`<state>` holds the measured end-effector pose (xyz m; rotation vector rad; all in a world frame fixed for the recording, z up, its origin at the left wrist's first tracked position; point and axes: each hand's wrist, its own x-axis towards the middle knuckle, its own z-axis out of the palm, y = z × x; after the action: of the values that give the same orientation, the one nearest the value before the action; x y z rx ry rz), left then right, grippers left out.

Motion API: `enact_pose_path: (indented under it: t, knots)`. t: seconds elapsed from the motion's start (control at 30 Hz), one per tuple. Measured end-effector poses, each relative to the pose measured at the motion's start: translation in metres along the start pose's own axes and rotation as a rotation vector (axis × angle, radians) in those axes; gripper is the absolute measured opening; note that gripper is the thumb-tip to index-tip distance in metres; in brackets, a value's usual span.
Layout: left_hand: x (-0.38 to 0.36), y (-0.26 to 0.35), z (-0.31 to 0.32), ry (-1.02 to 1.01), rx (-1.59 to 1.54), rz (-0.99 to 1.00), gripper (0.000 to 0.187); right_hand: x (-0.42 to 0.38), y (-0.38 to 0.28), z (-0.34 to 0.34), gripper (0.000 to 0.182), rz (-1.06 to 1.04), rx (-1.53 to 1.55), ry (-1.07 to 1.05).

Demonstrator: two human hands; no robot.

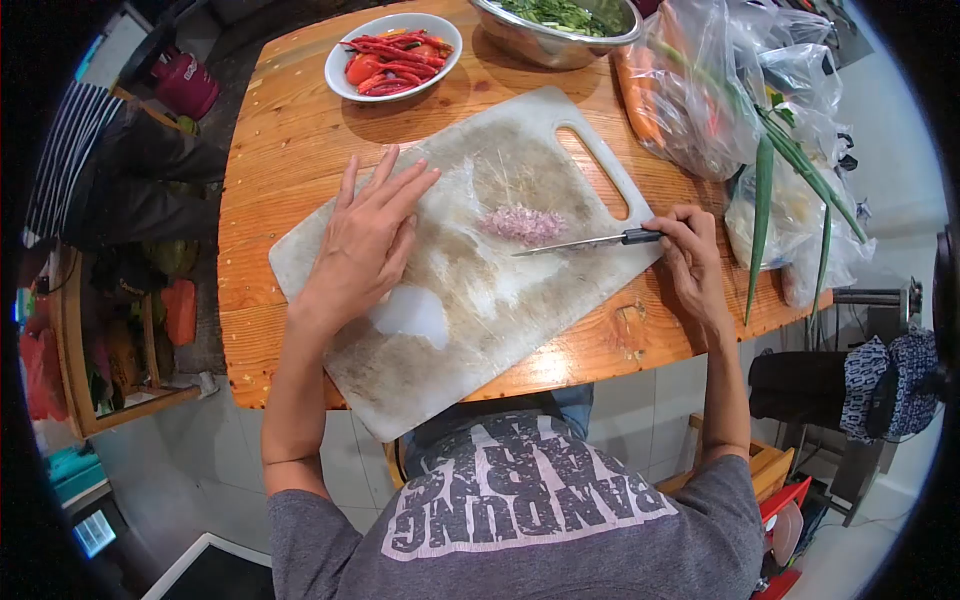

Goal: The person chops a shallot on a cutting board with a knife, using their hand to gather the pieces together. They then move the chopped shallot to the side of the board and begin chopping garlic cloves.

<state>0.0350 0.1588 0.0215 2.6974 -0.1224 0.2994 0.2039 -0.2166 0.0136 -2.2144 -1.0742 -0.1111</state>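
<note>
A worn white cutting board (455, 375) lies at an angle across the wooden table. Finely chopped shallot (522, 224) sits in a small pinkish heap near its middle. My right hand (692, 258) grips the black handle of a kitchen knife (590, 243) at the board's right edge. The blade points left, just below the heap. My left hand (372, 232) is over the board's left part, palm down with fingers stretched out and nothing in it.
Behind the board stand a white bowl (335, 75) of red chilies and tomatoes and a metal bowl (560, 50) of chopped greens. Plastic bags (700, 100) with carrots and green onion leaves (762, 215) crowd the right side. A person (150, 160) is at the far left.
</note>
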Motion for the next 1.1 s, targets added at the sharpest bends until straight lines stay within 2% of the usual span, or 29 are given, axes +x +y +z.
enact_pose_path:
  t: [0.2,0.3,0.4,0.5,0.6,0.73,0.97,1.1]
  knots:
    - [-0.011,0.027,-0.024,0.018,0.044,0.011,0.066,0.036,0.011,0.009,0.029,-0.077,-0.012,-0.029]
    - [-0.031,0.057,-0.031,0.026,0.075,-0.086,0.069,0.049,0.011,0.006,0.027,-0.041,0.170,-0.094]
    - [-0.068,0.080,-0.024,0.076,0.098,-0.311,0.069,0.052,0.014,0.003,0.024,0.049,0.363,-0.137]
    - [-0.104,0.095,0.000,0.221,-0.022,-0.580,0.070,0.049,0.015,0.006,0.023,0.086,0.454,-0.172]
    - [-0.120,0.098,0.017,0.361,-0.227,-0.628,0.070,0.044,0.007,0.012,0.023,0.088,0.491,-0.170]
    - [-0.117,0.093,0.016,0.395,-0.216,-0.597,0.068,0.034,-0.001,0.015,0.024,0.115,0.497,-0.146]
    - [-0.109,0.033,-0.003,0.334,-0.117,-0.499,0.064,-0.019,-0.041,0.007,0.024,0.448,0.603,-0.142]
    - [-0.098,-0.009,-0.009,0.307,-0.072,-0.406,0.063,-0.044,-0.067,0.000,0.024,0.445,0.620,-0.101]
